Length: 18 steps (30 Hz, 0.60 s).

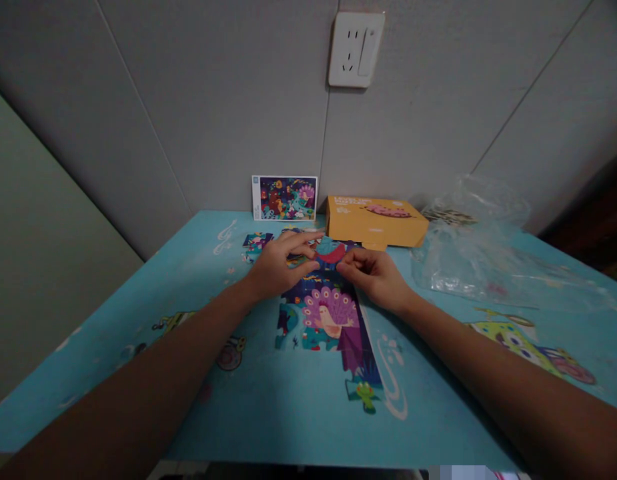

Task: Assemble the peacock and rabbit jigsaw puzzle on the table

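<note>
A partly joined jigsaw puzzle (333,317) lies on the blue patterned table (268,413), with a peacock figure in its middle and a green frog piece at its lower right end. Over the upper left part of the puzzle rests my left hand (283,263), its fingers spread and nothing visible held in it. My right hand (371,273) is at the puzzle's upper right edge, thumb and index finger pinched together; what is between them, if anything, is too small to make out. Further pieces (257,243) lie to the left, behind my left hand.
A picture card (285,199) leans against the wall. Beside it lies a yellow puzzle box (375,223) with a flap toward me. Crumpled clear plastic bags (468,260) cover the table's back right. A socket (355,50) is on the wall.
</note>
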Each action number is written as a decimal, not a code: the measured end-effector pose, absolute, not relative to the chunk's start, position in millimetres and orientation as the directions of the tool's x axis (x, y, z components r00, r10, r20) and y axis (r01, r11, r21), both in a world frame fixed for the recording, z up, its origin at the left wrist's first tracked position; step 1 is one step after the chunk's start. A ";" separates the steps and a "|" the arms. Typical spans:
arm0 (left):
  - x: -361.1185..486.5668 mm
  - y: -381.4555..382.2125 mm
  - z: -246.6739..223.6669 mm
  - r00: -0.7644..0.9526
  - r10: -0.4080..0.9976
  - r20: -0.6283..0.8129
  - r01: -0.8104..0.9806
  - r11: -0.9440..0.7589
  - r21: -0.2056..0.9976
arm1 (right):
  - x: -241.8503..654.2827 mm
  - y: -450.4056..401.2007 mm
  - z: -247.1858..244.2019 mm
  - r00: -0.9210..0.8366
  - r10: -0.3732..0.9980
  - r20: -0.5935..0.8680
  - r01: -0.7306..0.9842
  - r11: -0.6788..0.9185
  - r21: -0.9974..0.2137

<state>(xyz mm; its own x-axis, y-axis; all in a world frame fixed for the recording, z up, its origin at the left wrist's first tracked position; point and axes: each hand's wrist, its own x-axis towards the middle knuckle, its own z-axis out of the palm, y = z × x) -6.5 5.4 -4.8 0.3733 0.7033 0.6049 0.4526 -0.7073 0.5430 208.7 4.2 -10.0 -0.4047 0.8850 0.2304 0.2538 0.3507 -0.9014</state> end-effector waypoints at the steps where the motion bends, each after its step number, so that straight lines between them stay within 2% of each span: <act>1: -6.8 6.5 -6.1 0.378 0.698 0.608 0.457 -0.712 0.533 | 209.0 4.3 -10.4 -0.406 0.883 0.237 0.262 0.361 -0.895; 9: -7.6 9.8 -9.6 0.413 0.654 0.634 0.490 -0.746 0.451 | 211.4 4.9 -10.3 -0.418 0.877 0.237 0.303 0.381 -0.873; 18: -9.4 12.3 -12.3 0.460 0.614 0.641 0.479 -0.780 0.404 | 216.0 8.1 -16.4 -0.519 0.835 0.185 0.218 0.339 -0.915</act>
